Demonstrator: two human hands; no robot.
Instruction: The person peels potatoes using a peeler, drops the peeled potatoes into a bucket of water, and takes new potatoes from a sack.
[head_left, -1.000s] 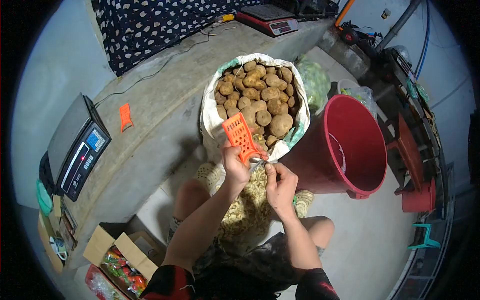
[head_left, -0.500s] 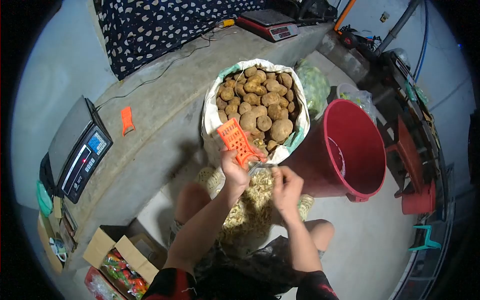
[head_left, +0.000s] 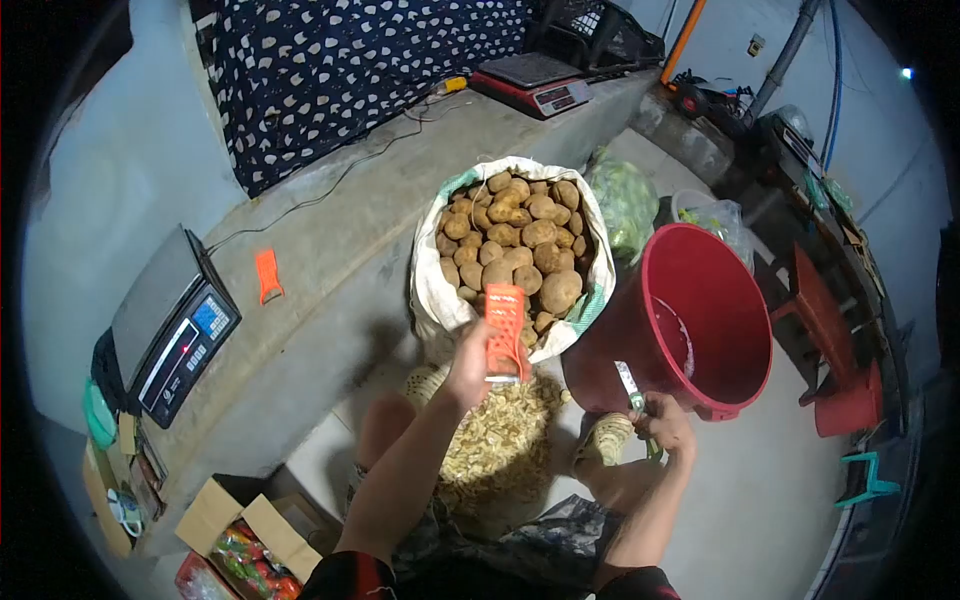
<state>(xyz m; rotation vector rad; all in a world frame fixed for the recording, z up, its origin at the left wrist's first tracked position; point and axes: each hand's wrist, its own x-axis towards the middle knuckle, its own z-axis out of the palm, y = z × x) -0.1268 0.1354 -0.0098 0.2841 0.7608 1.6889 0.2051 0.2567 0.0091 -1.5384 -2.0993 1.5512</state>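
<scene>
My left hand (head_left: 472,362) is closed around an orange plastic peeler (head_left: 506,325) with grater holes and a blade at its lower end. It is in front of a white sack (head_left: 430,275) full of unpeeled potatoes (head_left: 520,235). Lower right, my right hand (head_left: 668,425) grips a small knife (head_left: 627,380) with a greenish handle, its blade pointing up and left beside the red bin (head_left: 620,345). Below the hands, a heap of pale peelings (head_left: 505,440) lies between my feet.
Another orange peeler (head_left: 267,275) lies on the concrete ledge (head_left: 330,235) near a digital scale (head_left: 185,335). A red scale (head_left: 530,85) sits farther back. Behind the bin stands a bag of green produce (head_left: 622,205). An open cardboard box (head_left: 280,525) holds packed peppers at lower left.
My right hand has moved right and down with the knife, away from the peeler. The peeler in my left hand has turned more upright and shifted slightly right and down.
</scene>
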